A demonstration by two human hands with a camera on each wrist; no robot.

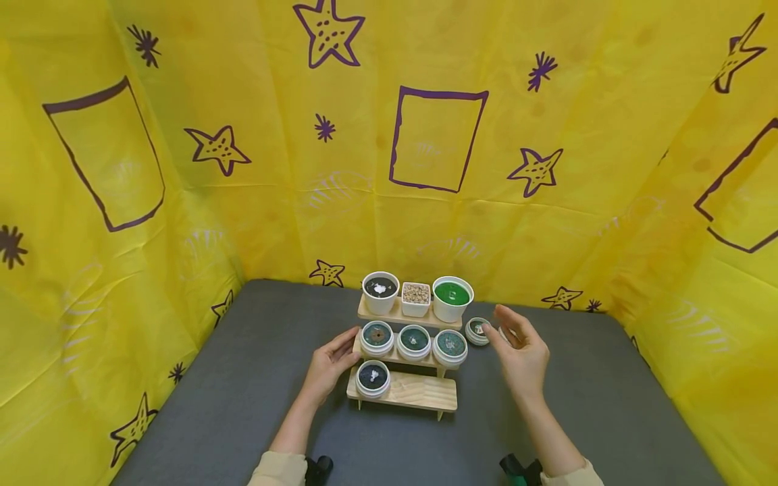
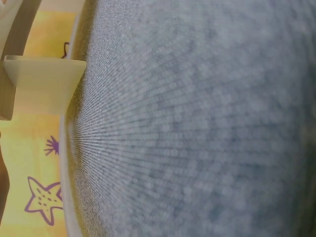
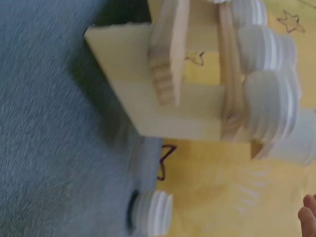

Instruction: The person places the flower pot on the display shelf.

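A three-tiered wooden stand point(image 1: 425, 391) holds white pots and jars. My left hand point(image 1: 328, 368) is at its left side, fingers and thumb at the middle tier's end, beside a white jar with a brown-centred teal top point(image 1: 377, 335). To the right, my right hand point(image 1: 523, 354) is raised with loosely bent fingers. Its thumb tip overlaps a small white jar with a dark top point(image 1: 477, 331). In the right wrist view that jar point(image 3: 154, 213) stands on the table and the fingertips point(image 3: 308, 217) are apart from it.
A pebble-filled square cup point(image 1: 416, 297) stands on the top tier between a dark-filled cup point(image 1: 380, 297) and a green-filled one point(image 1: 452, 300). Two more jars occupy the middle tier; one dark-topped jar point(image 1: 373, 378) sits on the lowest. Yellow cloth point(image 1: 365, 229) encloses the grey table point(image 1: 261, 337).
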